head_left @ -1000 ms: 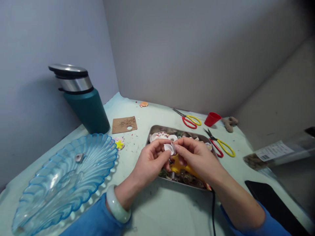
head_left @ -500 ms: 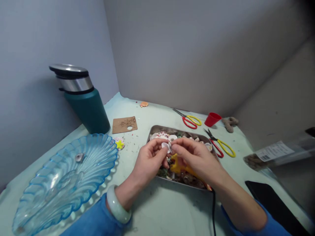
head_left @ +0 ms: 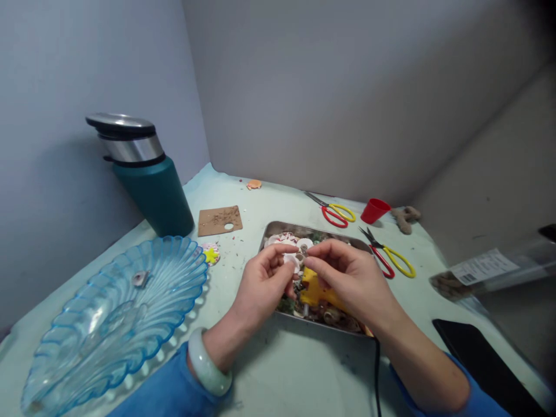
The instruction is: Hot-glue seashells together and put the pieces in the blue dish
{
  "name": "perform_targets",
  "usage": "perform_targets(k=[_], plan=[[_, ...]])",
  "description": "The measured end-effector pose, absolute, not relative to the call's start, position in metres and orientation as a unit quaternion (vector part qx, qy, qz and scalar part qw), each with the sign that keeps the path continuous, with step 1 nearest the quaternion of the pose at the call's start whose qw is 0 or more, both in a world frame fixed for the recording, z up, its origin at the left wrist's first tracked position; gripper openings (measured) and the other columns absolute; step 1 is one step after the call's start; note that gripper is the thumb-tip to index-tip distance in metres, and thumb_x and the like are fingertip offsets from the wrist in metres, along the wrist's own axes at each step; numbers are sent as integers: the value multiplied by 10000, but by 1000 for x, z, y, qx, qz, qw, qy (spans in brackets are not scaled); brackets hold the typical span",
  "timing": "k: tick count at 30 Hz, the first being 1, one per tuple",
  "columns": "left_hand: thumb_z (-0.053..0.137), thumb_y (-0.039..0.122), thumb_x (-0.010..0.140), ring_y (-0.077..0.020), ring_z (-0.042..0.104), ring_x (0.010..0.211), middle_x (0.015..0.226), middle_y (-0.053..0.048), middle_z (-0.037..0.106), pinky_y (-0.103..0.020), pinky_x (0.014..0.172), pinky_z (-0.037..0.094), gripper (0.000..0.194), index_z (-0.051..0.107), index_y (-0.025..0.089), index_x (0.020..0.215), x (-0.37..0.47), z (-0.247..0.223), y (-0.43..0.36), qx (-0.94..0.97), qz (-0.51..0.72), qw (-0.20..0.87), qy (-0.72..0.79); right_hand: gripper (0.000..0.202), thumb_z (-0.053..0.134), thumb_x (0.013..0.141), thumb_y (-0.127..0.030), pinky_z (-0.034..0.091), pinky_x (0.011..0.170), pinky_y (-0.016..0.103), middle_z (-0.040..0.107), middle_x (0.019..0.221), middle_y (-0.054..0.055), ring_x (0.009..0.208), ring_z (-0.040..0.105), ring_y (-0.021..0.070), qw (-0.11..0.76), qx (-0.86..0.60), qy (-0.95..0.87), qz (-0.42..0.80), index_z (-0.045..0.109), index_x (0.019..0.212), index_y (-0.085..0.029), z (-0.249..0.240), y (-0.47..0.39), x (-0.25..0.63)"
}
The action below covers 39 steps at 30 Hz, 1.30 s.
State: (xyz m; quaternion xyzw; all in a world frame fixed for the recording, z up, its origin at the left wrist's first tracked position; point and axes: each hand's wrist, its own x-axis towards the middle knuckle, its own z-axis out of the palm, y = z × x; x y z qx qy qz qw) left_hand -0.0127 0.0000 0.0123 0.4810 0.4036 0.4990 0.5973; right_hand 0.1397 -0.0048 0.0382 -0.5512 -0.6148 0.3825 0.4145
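Note:
Over the metal tray [head_left: 271,229], my left hand [head_left: 263,282] pinches a white shell [head_left: 292,262] between thumb and fingers. My right hand [head_left: 347,277] is closed in a pinch just beside it, thumb and forefinger close to the shell's right edge. Whatever its fingertips hold is too small to make out. Beneath my right hand a yellow glue gun [head_left: 311,289] lies across the tray, partly covered by the hand. Shells and other small pieces fill the tray.
A blue scalloped dish [head_left: 165,301] sits at left, with a teal flask [head_left: 156,194] behind it. Two pairs of scissors [head_left: 336,214] and a red cup [head_left: 374,211] stand beyond the tray. A brown card [head_left: 217,221] lies back left; a black cord [head_left: 377,376] runs toward me.
My right hand's fingertips have drawn slightly away from the white shell, to the right. My left hand has stayed in place with the shell.

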Motion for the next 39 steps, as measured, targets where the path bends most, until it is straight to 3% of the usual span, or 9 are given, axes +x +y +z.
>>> perform_targets(k=[4, 9, 14, 26, 35, 39], plan=[[578, 252, 812, -83, 518, 432, 494, 74, 520, -200, 498, 415, 132, 586, 159, 906, -12, 13, 0, 486, 493, 601, 399, 147, 582, 863, -311, 370, 485, 226, 517, 539, -49, 497, 473, 110, 393, -560, -641, 347, 680, 851, -202, 38, -4, 142], [564, 236, 800, -73, 536, 408, 577, 54, 601, -200, 483, 424, 88, 501, 179, 821, -12, 12, -1, 476, 480, 633, 377, 132, 594, 858, -264, 409, 568, 227, 653, 669, -26, 595, 550, 120, 380, -559, -681, 282, 705, 811, -212, 40, -5, 141], [553, 276, 815, -65, 480, 325, 587, 58, 621, -191, 389, 401, 158, 493, 189, 932, -12, 11, -2, 489, 454, 647, 370, 135, 607, 852, -287, 424, 589, 227, 687, 702, -25, 626, 574, 130, 379, -564, -680, 275, 708, 802, -215, 40, -7, 140], [543, 285, 836, -75, 523, 346, 585, 26, 641, -195, 418, 423, 215, 603, 155, 996, -15, 10, 0, 464, 471, 652, 370, 156, 575, 872, -307, 420, 562, 243, 681, 718, -9, 603, 562, 138, 367, -569, -688, 260, 697, 853, -211, 36, -4, 146], [508, 287, 857, -67, 577, 414, 749, 10, 663, -167, 397, 349, 153, 574, 180, 944, -16, 11, 0, 435, 478, 669, 366, 136, 572, 875, -267, 454, 619, 240, 707, 770, -12, 658, 610, 142, 375, -551, -700, 256, 699, 854, -222, 36, -4, 145], [539, 307, 844, -73, 483, 350, 517, 56, 584, -160, 376, 343, 136, 522, 189, 909, -15, 12, -1, 453, 457, 665, 378, 129, 575, 872, -253, 460, 644, 241, 712, 764, -17, 672, 621, 144, 367, -545, -711, 252, 699, 854, -224, 39, -5, 144]])
